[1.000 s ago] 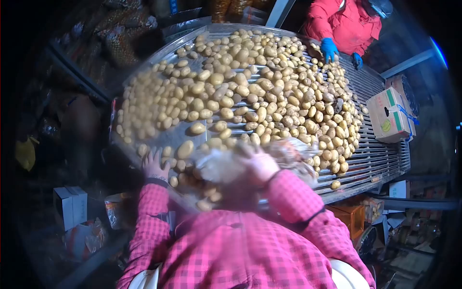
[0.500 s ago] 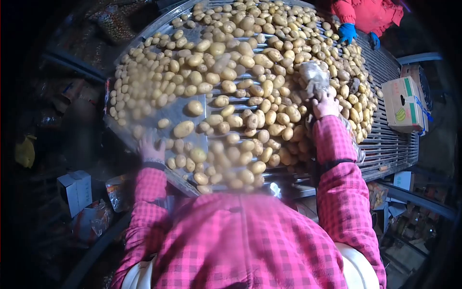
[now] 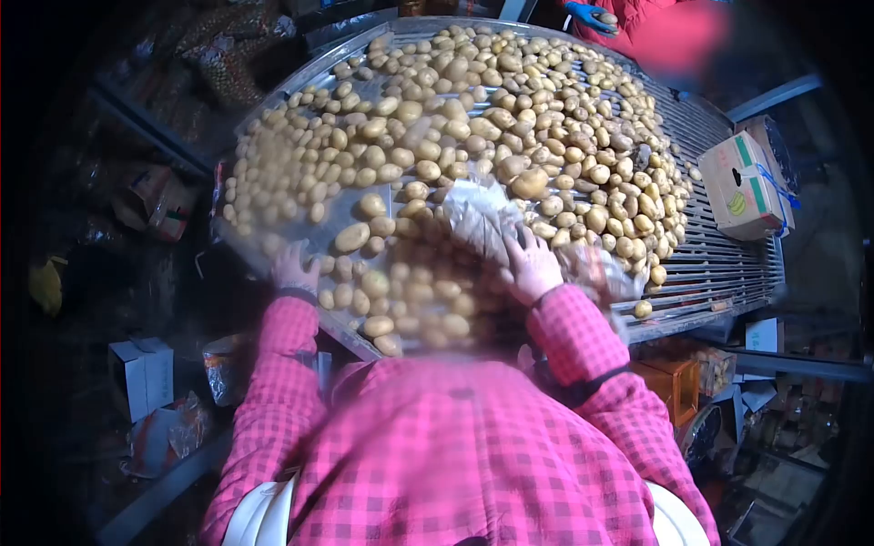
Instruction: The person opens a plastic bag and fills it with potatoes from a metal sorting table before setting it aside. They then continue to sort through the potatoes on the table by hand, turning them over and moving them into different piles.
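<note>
Many potatoes [image 3: 601, 173] cover the slatted metal sorting table [image 3: 728, 273]. My right hand [image 3: 534, 269] is over the potatoes near the front middle, gripping a crumpled, dirty plastic bag [image 3: 482, 218]. The bag spreads out on both sides of this hand, and what lies under it is hidden. At the table's left front edge is my left hand [image 3: 293, 271], its fingers apart and holding nothing. A few potatoes lie just to the right of it, beside a bare metal plate [image 3: 332, 218]. A blur on the lens smears the left and lower potatoes.
Across the table stands a person in a red jacket [image 3: 628, 27], a blue-gloved hand [image 3: 587, 16] holding a potato. A cardboard box [image 3: 737, 191] sits at the table's right end. Below the right side is an orange crate [image 3: 672, 387]; more boxes [image 3: 146, 378] lie at lower left.
My right hand has swept left and toward me, dragging the plastic bag across the potatoes. My left hand stays at the edge. The other person's gloved hand has risen from the potatoes with one.
</note>
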Demonstrator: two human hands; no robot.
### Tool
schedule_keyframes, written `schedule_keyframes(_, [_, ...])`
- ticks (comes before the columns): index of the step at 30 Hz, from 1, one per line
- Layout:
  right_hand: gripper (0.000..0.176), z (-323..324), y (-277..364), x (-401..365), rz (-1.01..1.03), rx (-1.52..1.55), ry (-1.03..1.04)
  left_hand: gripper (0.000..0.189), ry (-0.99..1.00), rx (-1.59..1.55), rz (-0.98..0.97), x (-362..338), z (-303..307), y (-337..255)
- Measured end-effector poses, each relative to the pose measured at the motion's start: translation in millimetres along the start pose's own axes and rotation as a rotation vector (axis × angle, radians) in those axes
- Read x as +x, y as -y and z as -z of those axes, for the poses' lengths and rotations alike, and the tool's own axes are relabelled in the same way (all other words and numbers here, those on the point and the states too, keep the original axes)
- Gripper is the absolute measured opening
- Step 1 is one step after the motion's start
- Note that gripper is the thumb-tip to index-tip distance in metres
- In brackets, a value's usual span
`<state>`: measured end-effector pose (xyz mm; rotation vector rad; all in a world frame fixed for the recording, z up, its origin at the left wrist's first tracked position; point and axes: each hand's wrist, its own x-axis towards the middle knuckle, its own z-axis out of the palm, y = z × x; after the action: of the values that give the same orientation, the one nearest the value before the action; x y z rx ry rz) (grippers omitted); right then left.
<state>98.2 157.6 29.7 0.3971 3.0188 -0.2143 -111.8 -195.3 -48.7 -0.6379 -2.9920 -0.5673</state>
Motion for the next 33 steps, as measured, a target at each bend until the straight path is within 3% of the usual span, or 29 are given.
schedule_keyframes(4, [0.052, -2.9, -24.1, -36.3, -0.053, -0.023, -0.055, 0.04, -0.071, -0.01, 0.004, -2.8, -10.4, 10.7])
schedule_keyframes(7, [0.046, 5.7, -74.3, -55.7, -0.319, -0.166, -0.032, 0.039, -0.058, -0.092, -0.039, 2.3, -19.7, 20.9])
schedule_keyframes(11, [0.059, 34.1, -117.5, -64.9, -0.477, 0.04, -0.167, 0.039, -0.094, -0.055, -0.047, 1.5, -21.0, 25.6])
schedule_keyframes(15, [0.069, 47.7, -135.5, -30.7, -0.513, -0.146, -0.44, 0.056, -0.052, 0.054, 0.109, -4.0, -10.7, 13.8])
schedule_keyframes(17, [0.064, 35.6, -141.8, -13.2, -0.46, -0.27, -0.088, 0.062, -0.066, 0.224, 0.161, -4.1, -7.5, 9.5])
schedule_keyframes(25, [0.057, 31.8, -209.5, 0.6, -0.498, -0.233, -0.036, 0.056, 0.038, 0.322, 0.275, -9.4, -17.8, 33.0])
schedule_keyframes(29, [0.056, 52.1, -246.3, 12.6, -0.559, -0.284, 0.075, 0.053, -0.067, 0.194, 0.22, -9.6, -16.8, 36.9])
schedule_keyframes(33, [0.05, 138.7, -231.4, 69.5, -0.652, -0.367, 0.563, 0.053, -0.098, 0.217, 0.259, -10.8, -22.4, 37.5])
